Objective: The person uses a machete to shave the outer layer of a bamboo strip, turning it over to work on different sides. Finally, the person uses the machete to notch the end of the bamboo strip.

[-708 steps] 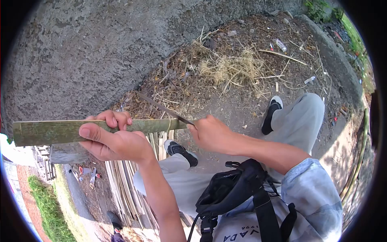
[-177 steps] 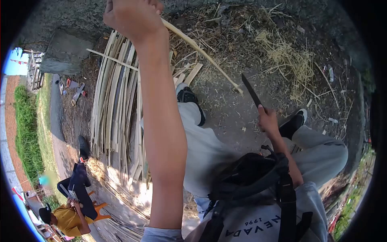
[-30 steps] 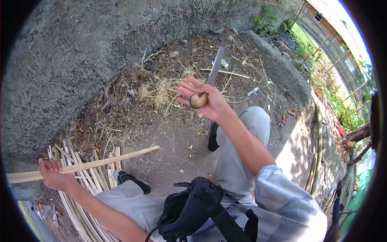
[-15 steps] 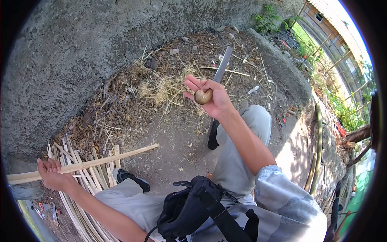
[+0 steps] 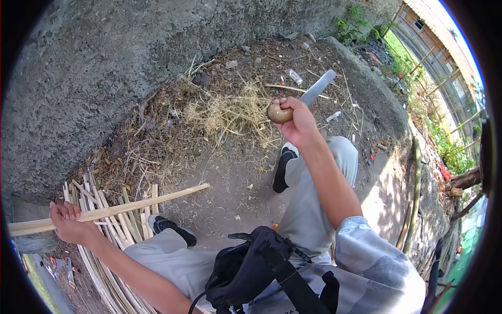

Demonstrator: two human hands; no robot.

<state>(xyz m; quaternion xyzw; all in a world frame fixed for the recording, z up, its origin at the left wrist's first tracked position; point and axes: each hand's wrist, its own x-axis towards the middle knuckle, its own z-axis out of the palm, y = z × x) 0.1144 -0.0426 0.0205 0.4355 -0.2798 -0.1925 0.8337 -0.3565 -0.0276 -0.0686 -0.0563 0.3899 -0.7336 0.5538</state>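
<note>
My right hand [image 5: 297, 120] is closed around the rounded wooden handle [image 5: 278, 113] of a large knife. Its broad grey blade [image 5: 318, 89] points up and to the right, away from me, above the littered ground. At the far left, my left hand [image 5: 69, 224] grips a long pale strip of split bamboo [image 5: 141, 203]. The strip slants to the right over the ground, its free end near my left shoe. Under and beside it lies a bundle of similar strips [image 5: 107, 261]. The knife and the held strip are well apart.
A rough grey rock wall [image 5: 99, 68] rises ahead and to the left. Dry straw shavings [image 5: 230, 112] cover the dirt. My shoes [image 5: 171, 230] stand on the ground, and a black bag [image 5: 246, 272] hangs at my front. Poles [image 5: 415, 188] lie at the right.
My right hand has shifted slightly right, and its fingers have closed around the knife handle. The blade has swung further to the right. My left hand and its strip have barely moved.
</note>
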